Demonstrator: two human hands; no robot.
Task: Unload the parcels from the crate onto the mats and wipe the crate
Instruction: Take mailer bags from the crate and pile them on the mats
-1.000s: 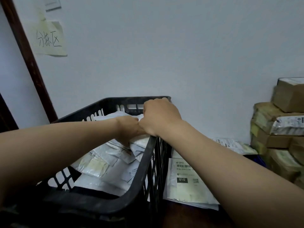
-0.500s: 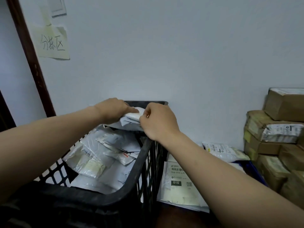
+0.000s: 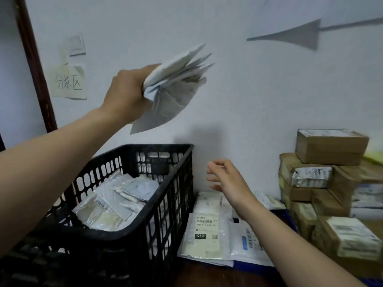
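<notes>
Fistful of soft mailers up above the black crate

The left hand (image 3: 126, 94) is clenched around a crumpled wad of thin grey-white plastic mailers (image 3: 172, 90), flat pouches fanned out like cards, held high against the wall above the crate (image 3: 165, 204). The crate is black moulded plastic with a slotted lattice wall and a rounded rim. Inside it is a loose pile of glossy, wrinkly white pouches (image 3: 116, 201) with printed labels. The right hand (image 3: 226, 179) hangs in the air just right of the crate, fingers loose and spread, gripping nothing. Below it, flat white label-faced parcels (image 3: 205, 230) lie overlapping on a blue mat (image 3: 289, 216), touching the crate's side. Stacked brown cardboard boxes (image 3: 329, 146), some taped, sit further right. A yellowish paper note (image 3: 69, 82) is stuck to the matte white wall.
</notes>
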